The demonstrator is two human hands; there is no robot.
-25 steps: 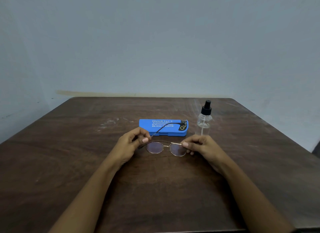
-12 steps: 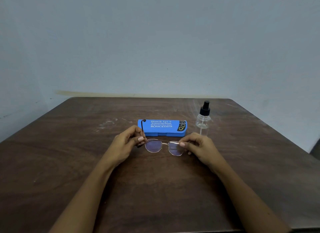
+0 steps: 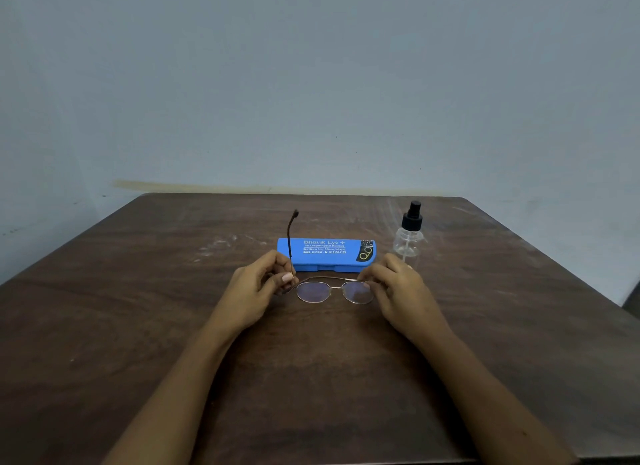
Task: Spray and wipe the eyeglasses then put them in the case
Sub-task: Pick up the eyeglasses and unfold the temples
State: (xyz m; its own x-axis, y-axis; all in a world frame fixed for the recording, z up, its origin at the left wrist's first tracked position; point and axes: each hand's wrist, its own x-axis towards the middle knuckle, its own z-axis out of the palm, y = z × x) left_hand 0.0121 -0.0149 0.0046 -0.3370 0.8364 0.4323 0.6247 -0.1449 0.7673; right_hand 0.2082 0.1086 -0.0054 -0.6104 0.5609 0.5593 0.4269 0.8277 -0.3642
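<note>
I am watching the thin gold-rimmed eyeglasses (image 3: 334, 290) lying between both hands on the dark wooden table (image 3: 138, 326), left hand (image 3: 258, 288) pinching the raised temple, right hand (image 3: 398, 291) pinching the opposite hinge, closed blue plastic case (image 3: 325, 253) sitting just behind.

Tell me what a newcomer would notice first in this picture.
Gold-rimmed eyeglasses at centre, pinched at each end by the left hand and right hand, one temple arm swung out. Just behind lies a shut bright blue case, with a clear spray bottle standing at its right.
</note>
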